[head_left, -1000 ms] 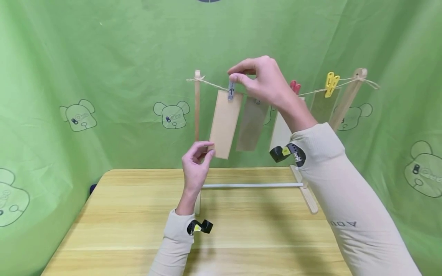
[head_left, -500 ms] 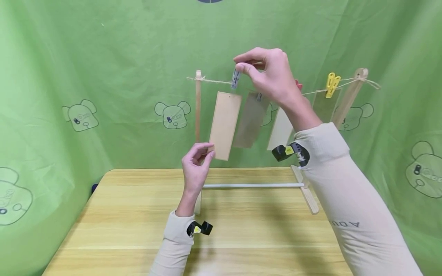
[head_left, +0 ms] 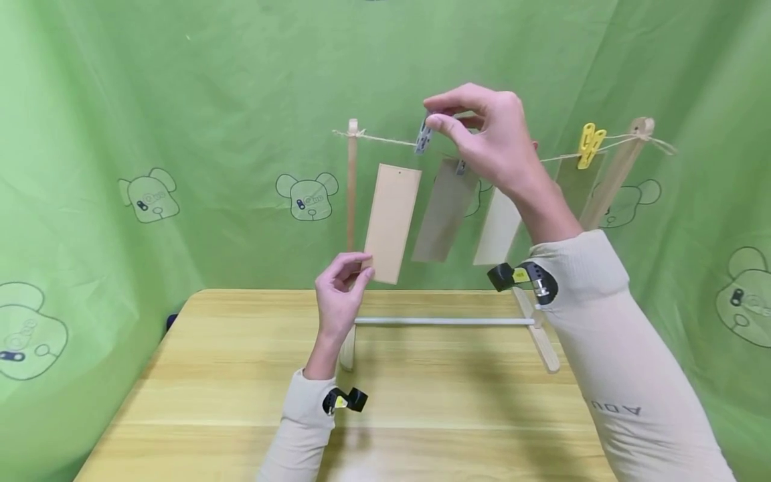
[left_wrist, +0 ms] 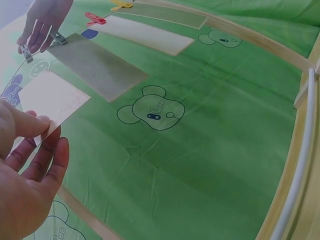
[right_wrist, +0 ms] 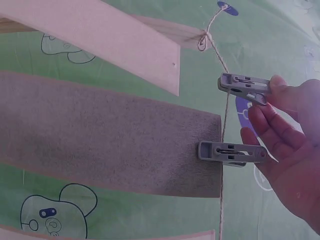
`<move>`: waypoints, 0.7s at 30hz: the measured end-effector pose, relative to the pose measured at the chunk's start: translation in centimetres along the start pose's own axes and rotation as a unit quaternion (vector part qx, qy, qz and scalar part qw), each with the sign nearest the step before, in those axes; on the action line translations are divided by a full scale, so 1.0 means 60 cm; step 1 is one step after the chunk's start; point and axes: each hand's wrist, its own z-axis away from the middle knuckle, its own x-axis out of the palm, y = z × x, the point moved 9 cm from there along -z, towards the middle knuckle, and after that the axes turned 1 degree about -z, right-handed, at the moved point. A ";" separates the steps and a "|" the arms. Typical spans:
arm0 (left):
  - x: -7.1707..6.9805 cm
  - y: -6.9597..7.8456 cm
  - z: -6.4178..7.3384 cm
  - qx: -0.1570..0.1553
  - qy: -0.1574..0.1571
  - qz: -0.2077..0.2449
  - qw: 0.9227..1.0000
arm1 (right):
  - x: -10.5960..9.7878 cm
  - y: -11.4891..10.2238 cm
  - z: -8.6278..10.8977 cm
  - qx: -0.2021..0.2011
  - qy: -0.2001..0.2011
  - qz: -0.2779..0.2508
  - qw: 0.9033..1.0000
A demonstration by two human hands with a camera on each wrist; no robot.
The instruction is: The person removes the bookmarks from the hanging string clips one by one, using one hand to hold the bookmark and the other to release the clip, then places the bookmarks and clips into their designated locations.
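Note:
My left hand pinches the lower left corner of a beige rectangular card with a small hole near its top. The card stands apart from the twine line, just below it. Up at the line, my right hand pinches the tail of a grey clothespin; its front end is at the twine in the right wrist view, with no card in it. Beside it a second grey clothespin clips a grey-brown card to the line, close to my right fingers.
Farther right hang a whitish card by a red clothespin and an olive card by yellow clothespins. Wooden posts hold the twine. A white bar joins their feet on the wooden table.
The grey clothespin has come off the beige card, rising and shifting right with my right hand. The card's top has dropped away from the line. My left hand keeps its pinch.

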 end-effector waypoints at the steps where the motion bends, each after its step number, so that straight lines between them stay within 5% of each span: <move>1: -0.001 0.000 0.001 0.001 0.000 -0.001 1.000 | 0.000 -0.002 0.002 -0.005 0.003 -0.009 1.000; 10: -0.007 0.003 0.006 0.005 0.006 -0.003 1.000 | -0.002 -0.010 0.003 -0.036 0.040 -0.046 0.998; 21: -0.013 0.002 0.008 -0.002 0.009 -0.009 1.000 | -0.017 0.002 0.005 -0.016 0.096 -0.082 0.992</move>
